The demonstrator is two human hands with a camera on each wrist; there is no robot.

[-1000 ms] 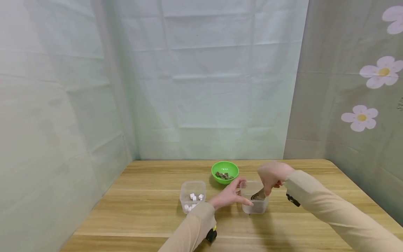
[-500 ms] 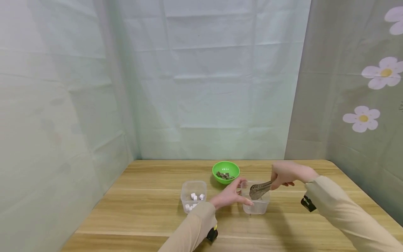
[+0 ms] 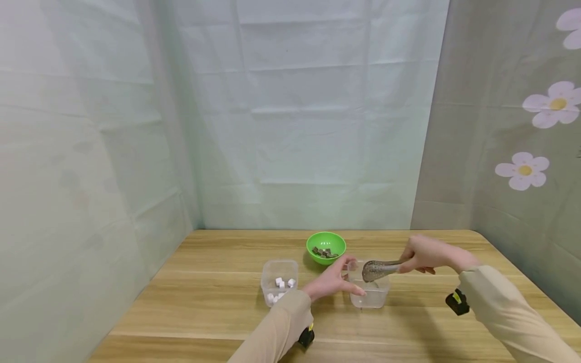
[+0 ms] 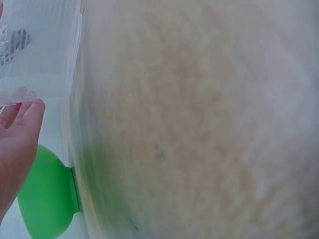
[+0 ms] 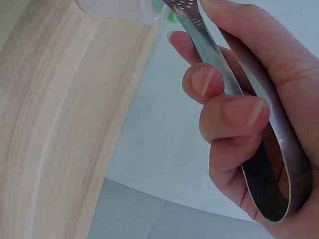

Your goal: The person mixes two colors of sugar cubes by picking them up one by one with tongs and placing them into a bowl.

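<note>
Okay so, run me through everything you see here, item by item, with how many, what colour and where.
Table: 1, light wood, under everything
Bowl: 1, green, far side of table
Brown cubes: several, in bowl
Left tub: 1, clear, nearer than bowl
White cubes: several, in left tub
Right tub: 1, clear, right of left tub
Tongs: 1 pair, silver, head at right tub
Cloth: panels uncounted, pale grey-green, behind and beside table
Printed flowers: 3, white, right-hand cloth
Left hand: 1, on right tub
Right hand: 1, gripping tongs
Sleeves: 2, beige, on arms
Wrist devices: 2, black, at wrists
</note>
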